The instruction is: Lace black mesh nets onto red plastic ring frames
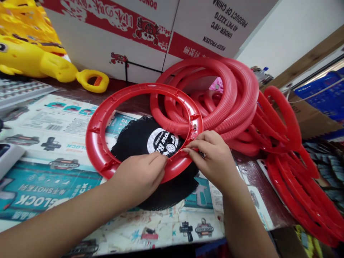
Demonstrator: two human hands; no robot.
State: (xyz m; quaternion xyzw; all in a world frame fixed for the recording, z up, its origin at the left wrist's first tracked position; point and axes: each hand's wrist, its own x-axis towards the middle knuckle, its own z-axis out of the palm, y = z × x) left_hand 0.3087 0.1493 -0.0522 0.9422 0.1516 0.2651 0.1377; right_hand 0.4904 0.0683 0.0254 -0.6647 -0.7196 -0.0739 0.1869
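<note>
On the near side of a glossy red plastic ring [92,139], we see teal-and-white printed cardboard [113,215] spread over a maroon counter [279,211]. Our left hand [141,175] is closed around the ring's near rim; our right hand [211,156] pinches the ring's right rim between thumb and fingers. Beneath the ring lies a round black mesh cloth [131,138] with a white print, showing through the ring's opening and past its near rim. To the right of the ring, we have a pile of smooth red plastic hoops [288,122]. Just behind the ring leans a stack of ribbed red tubular hoops [244,104]. Behind it on the left lies a yellow plastic animal-shaped toy [43,61] with a looped handle; farthest beyond the ring, white-and-red cardboard cartons [204,25] carry upside-down lettering.
</note>
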